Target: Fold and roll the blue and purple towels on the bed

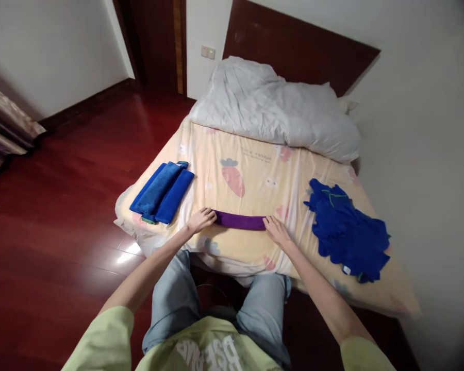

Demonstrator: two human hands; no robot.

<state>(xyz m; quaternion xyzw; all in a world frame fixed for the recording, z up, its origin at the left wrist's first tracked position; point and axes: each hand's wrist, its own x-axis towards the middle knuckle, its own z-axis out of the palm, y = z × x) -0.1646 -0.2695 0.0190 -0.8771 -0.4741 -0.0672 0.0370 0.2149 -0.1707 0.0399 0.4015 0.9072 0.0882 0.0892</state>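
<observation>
A purple towel (240, 220), folded into a long narrow strip, stretches between my two hands just over the near part of the bed. My left hand (202, 220) is closed on its left end. At the other end, my right hand (276, 230) grips it with bent fingers. The strip sags slightly in the middle. Left of my left hand lie several blue towels (163, 191) folded into long rolls, one resting on top of others. To the right of my right hand is a loose, crumpled heap of blue towels (344, 232) with green edging and a white tag.
The bed's yellow patterned sheet (251, 180) spreads under everything. A grey-white quilt (270, 108) is bunched by the dark headboard (294, 41). Red wooden floor (62, 232) lies to the left, with a curtain (3, 123) beyond. A wall stands close on the right.
</observation>
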